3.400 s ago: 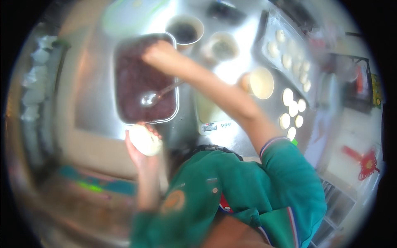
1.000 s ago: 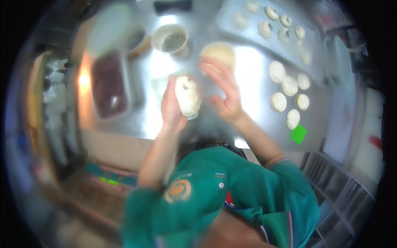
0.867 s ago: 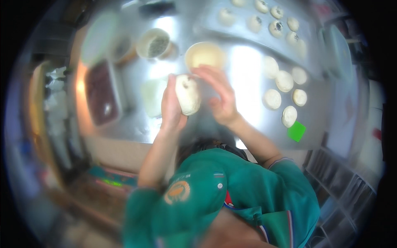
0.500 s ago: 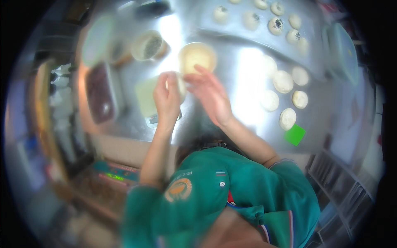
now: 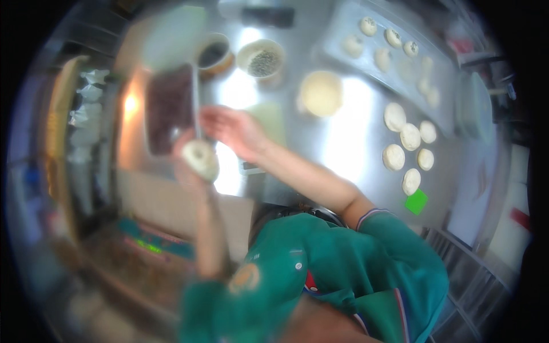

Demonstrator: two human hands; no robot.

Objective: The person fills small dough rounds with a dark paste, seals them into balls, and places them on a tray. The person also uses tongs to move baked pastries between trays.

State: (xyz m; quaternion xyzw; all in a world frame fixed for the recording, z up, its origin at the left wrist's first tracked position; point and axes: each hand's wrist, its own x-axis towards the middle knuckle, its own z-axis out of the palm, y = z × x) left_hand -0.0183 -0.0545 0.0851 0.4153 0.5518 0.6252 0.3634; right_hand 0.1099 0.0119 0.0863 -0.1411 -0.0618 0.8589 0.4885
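A round of pale dough (image 5: 201,160) with a hollow in its middle rests in my left hand (image 5: 184,166), whose fingers are wrapped under and around it. My right hand (image 5: 233,132) is just up and to the right of the dough, apart from it, over the right rim of a container of dark reddish-brown paste (image 5: 170,108). Motion smears the right fingers, so I cannot make out whether they hold anything. Below that hand, partly covered by it, is a pale green-topped scale (image 5: 271,121).
Several dough rounds (image 5: 410,137) lie at the right beside a bright green square (image 5: 416,201). Behind them a tray (image 5: 343,28) carries topped buns. Further in stand a bowl of yellowish contents (image 5: 322,94), a bowl of dark specks (image 5: 262,60) and a dark-filled pot (image 5: 214,54).
Both my hands have moved left, the dough with the left one, toward the paste container. The whole view has shifted, so the tabletop things appear further right.
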